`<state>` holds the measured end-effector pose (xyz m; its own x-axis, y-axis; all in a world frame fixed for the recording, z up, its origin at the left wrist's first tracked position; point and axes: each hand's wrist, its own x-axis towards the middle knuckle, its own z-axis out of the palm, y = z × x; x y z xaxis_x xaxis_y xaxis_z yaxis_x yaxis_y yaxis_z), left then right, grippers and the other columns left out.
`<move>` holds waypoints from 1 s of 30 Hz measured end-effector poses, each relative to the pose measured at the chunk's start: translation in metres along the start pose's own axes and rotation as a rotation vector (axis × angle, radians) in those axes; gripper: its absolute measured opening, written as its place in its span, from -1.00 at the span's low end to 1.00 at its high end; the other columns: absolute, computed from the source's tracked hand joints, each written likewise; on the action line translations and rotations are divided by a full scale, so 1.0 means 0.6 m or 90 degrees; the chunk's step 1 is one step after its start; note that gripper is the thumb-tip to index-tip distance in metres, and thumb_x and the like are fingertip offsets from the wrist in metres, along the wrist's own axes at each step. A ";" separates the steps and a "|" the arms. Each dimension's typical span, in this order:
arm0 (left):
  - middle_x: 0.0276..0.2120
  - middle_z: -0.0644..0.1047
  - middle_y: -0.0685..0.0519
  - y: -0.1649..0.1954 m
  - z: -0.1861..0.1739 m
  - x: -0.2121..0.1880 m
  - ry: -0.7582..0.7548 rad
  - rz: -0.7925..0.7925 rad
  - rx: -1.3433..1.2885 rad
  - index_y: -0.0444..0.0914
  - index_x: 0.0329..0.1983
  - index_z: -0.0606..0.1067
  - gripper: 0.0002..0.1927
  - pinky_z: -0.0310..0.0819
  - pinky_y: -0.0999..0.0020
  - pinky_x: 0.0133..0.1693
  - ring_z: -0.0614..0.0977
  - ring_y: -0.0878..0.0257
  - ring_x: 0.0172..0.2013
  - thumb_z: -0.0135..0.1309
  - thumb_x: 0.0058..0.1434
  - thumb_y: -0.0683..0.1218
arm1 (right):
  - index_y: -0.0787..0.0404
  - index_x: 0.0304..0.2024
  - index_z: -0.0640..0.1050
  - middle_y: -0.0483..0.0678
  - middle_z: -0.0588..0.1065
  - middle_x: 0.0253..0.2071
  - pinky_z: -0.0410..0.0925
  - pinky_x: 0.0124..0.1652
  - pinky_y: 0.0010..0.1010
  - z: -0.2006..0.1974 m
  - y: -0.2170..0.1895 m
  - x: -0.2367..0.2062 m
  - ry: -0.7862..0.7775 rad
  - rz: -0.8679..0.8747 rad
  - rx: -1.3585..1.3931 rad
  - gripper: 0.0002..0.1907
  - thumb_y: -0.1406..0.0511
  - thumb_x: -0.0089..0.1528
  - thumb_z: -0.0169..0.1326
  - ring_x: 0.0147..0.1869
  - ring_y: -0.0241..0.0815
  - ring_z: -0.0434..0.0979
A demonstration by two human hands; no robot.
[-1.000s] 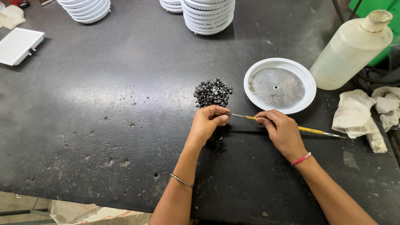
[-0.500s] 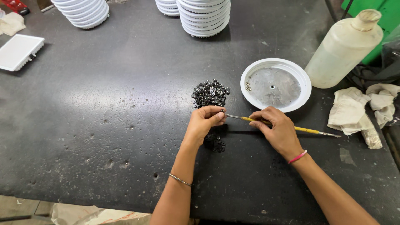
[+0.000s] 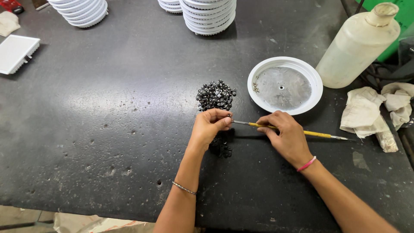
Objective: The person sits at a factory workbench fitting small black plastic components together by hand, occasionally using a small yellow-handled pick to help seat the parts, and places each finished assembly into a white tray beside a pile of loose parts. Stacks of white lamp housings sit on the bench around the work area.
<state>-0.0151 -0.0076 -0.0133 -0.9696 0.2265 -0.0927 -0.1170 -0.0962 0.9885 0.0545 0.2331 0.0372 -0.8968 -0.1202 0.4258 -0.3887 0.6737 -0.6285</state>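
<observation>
Nearest the camera, both forearms reach in over the dark, pitted worktable [image 3: 86, 142], and compared with a second ago they sit in almost the same pose: the change is slight, a small drift of the hands toward the left and nearer edge of the view rather than any new grip. The left hand [image 3: 210, 127] is curled nearly closed, thumb and forefinger pinched together on something very small at the metal tip of the tool; the piece itself is too tiny to make out. The right hand [image 3: 286, 134] is closed loosely round the thin yellow-handled tool [image 3: 317, 134], holding it like a pen, its tip meeting the left fingertips and its tail pointing off to the right. Just below the left hand lies a small cluster of dark beads [image 3: 221, 149], and just beyond it the larger heap of small dark beads [image 3: 215, 96], which looks unchanged. So the work appears to be held at the same fine step, one piece being fitted at the tool tip. Farther off sits the shallow white dish [image 3: 258, 96] with a grey disc in it, crumpled cloths [image 3: 362, 114] to its right, a pale plastic bottle [image 3: 355, 47], and at the far edge stacks of white ribbed rings [image 3: 209, 17].
</observation>
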 end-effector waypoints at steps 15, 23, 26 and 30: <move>-0.31 0.66 0.01 0.010 0.004 -0.002 0.013 -0.005 0.033 -0.37 -0.12 0.60 -0.83 0.63 0.43 -0.21 0.68 0.31 -0.32 0.20 0.22 -0.27 | 0.25 -0.24 0.55 0.03 0.54 -0.28 0.41 -0.25 -0.24 -0.003 -0.001 0.005 -0.063 0.047 0.030 -0.82 0.29 0.16 0.18 -0.27 -0.01 0.59; -0.32 0.66 0.03 0.002 0.006 0.000 0.014 -0.005 0.048 -0.36 -0.13 0.61 -0.84 0.61 0.44 -0.23 0.67 0.33 -0.32 0.20 0.22 -0.28 | 0.25 -0.19 0.55 0.00 0.55 -0.30 0.40 -0.21 -0.23 0.003 0.007 0.006 -0.094 0.085 0.014 -0.87 0.34 0.23 0.15 -0.22 -0.02 0.58; -0.33 0.66 0.03 0.003 0.004 -0.001 0.014 0.001 0.052 -0.36 -0.12 0.60 -0.84 0.61 0.44 -0.22 0.67 0.33 -0.32 0.19 0.23 -0.27 | 0.30 -0.22 0.50 0.06 0.51 -0.28 0.39 -0.23 -0.21 -0.002 0.004 0.007 -0.083 0.056 0.034 -0.74 0.31 0.12 0.24 -0.24 0.02 0.56; -0.32 0.66 0.03 0.005 0.006 -0.001 0.012 0.002 0.041 -0.36 -0.12 0.60 -0.84 0.62 0.43 -0.22 0.67 0.33 -0.32 0.19 0.22 -0.27 | 0.27 -0.24 0.54 0.05 0.54 -0.26 0.40 -0.23 -0.22 -0.001 0.010 0.004 -0.070 0.054 0.023 -0.84 0.34 0.15 0.18 -0.24 0.02 0.58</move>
<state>-0.0139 -0.0048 -0.0097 -0.9738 0.2082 -0.0911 -0.1005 -0.0347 0.9943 0.0502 0.2373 0.0352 -0.9437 -0.1439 0.2979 -0.3161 0.6585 -0.6830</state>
